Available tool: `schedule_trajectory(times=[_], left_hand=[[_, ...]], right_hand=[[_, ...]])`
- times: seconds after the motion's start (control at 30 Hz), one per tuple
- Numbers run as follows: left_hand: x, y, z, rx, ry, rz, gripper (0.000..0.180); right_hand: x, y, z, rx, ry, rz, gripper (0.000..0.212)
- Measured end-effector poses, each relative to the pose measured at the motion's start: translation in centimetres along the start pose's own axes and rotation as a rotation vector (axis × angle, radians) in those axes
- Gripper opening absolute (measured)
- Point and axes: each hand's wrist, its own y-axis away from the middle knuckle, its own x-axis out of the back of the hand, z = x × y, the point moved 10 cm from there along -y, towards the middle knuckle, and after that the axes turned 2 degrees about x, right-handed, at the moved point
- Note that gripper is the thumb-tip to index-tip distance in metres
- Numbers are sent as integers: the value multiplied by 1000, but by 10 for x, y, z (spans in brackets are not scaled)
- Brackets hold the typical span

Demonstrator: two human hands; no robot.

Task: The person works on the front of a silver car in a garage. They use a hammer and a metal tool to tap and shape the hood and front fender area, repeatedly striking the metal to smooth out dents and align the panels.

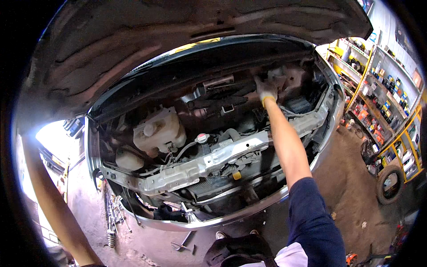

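My right arm reaches over the front of a car into its engine bay. The right hand (268, 91) wears a pale work glove with a yellow cuff. It is deep at the back right of the bay, next to a greyish part (279, 76); shadow hides its fingers and whatever they touch. My left forearm (55, 196) rises along the left side toward the lower left edge of the raised hood (133, 49). Glare and the dark rim of the picture hide the left hand. A whitish plastic reservoir (161, 131) and the radiator cap (202, 138) sit nearer the front.
The metal crossbar (209, 162) runs across the bay's front. Below lie a hammer-like tool (183, 246) and several metal tools beside a coil spring (111, 238) on the floor. To the right stand shelves (384, 89) crowded with boxes and bottles, and a tire (381, 196).
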Motion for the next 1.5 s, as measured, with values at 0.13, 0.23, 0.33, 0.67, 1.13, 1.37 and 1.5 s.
schedule_trajectory(times=[0.13,0.23,0.33,0.67,1.13,1.37,1.5], left_hand=[[63,34,35,-100,-258,-38,40],[33,111,88,-58,-179,87,42],[50,173,149,-36,-258,107,45],[-14,340,201,168,71,-11,22],[-52,612,-117,1756,646,380,64],[-104,582,-154,1730,792,409,59],[-116,580,-140,1776,835,576,53]], right_hand=[[-1,141,-91,238,-615,-103,35],[101,225,-49,-28,-1147,-184,27],[213,325,-130,140,-1437,-253,62],[142,406,-19,-236,-1258,-117,38],[33,413,47,-445,-1187,11,46],[25,418,26,-435,-1147,-30,62],[48,429,4,-468,-831,73,58]])
